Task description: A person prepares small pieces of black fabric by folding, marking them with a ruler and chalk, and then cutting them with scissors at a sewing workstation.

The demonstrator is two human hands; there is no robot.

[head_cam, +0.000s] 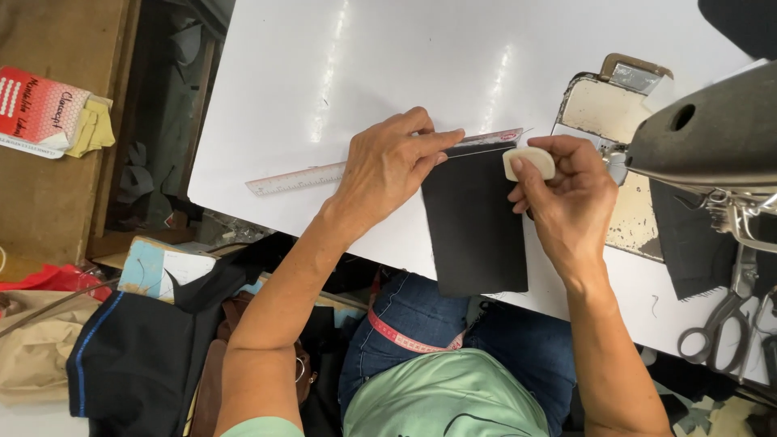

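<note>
Head view, looking down on the white surface (340,73). A transparent ruler (312,176) is laid slantwise across the surface, its right end resting along the top edge of a black rectangular fabric piece (473,222). The ruler is pressed down by the left hand (384,166), whose fingers are stretched flat along it with the fingertips at the fabric's upper left corner. A pale, rounded piece of tailor's chalk (528,162) is pinched between the thumb and fingers of the right hand (566,194), close to the fabric's upper right corner and just beside the ruler's right end. The fabric is seen to overhang the near edge of the surface, its lower end projecting above the lap, where a red measuring tape (401,336) is draped. A sewing machine (704,133) is stationed at the right side of the surface, with scissors (716,328) hanging near the right near edge. Several risks may be judged from this arrangement: the ruler is held at one end only, so it could be pivoted by sideways pressure from the chalk and a skewed line produced; the overhanging fabric could be dragged toward the near edge by its own weight if the pressing hand were eased; the chalk could be run off the fabric and onto the surface.
</note>
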